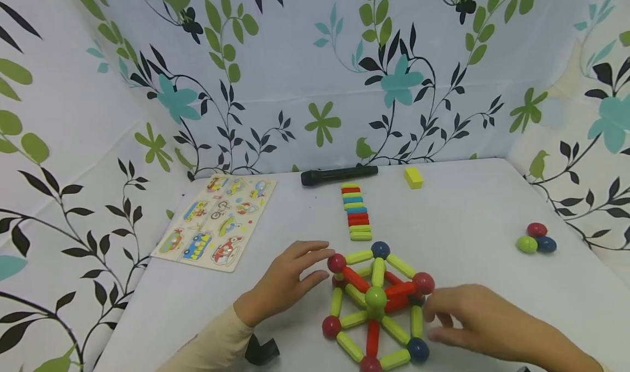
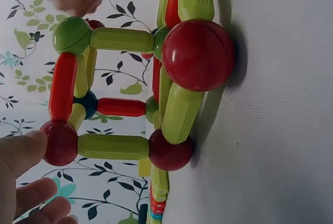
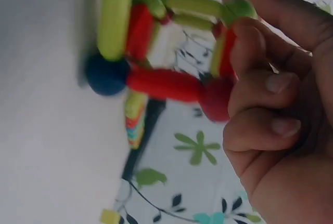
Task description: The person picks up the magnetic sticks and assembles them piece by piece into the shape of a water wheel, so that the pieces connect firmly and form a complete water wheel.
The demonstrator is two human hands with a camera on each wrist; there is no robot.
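Observation:
A ball-and-stick toy structure (image 1: 375, 297) stands on the table, built of green and red sticks with red, blue and green balls. It has a wheel-like base and a raised upper part around a green ball (image 2: 72, 35). My left hand (image 1: 290, 279) is at its upper left, fingers extended, the thumb right at a red ball (image 2: 59, 142). At the right side, my right hand (image 1: 479, 320) has its fingers loosely bent beside another red ball (image 1: 424, 283). The right wrist view shows those bent fingers (image 3: 260, 130) overlapping that ball, with nothing visible in the palm.
Behind the structure lies a row of coloured sticks (image 1: 356, 210), with a black microphone (image 1: 339, 175) and a yellow block (image 1: 413, 178) farther back. A picture puzzle board (image 1: 216, 221) is at left. Loose balls (image 1: 536, 238) sit at right. A black object (image 1: 262, 351) lies near my left sleeve.

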